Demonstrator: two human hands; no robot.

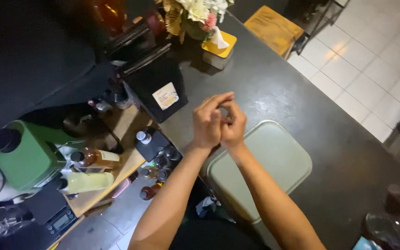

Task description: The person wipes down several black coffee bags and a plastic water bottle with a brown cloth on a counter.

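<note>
Hands, left (208, 121) and right (234, 124), pressed together, holding nothing, above bare grey-green tray (274, 162).

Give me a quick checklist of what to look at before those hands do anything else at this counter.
1. Hands free: the left hand and right hand are pressed together above the counter; whether anything small sits between them, cannot tell.
2. Tray free: the pale green tray just below the hands carries nothing, ok.
3. Tray seated: its near corner seems to hang past the dark counter edge, not ok.
4. Black bag with a label stands upright left of the hands, apart from them, ok.
5. Flower arrangement stands far back, out of the way, ok.
6. Bottles on the lower shelf lie clear of the arms, ok.
</note>
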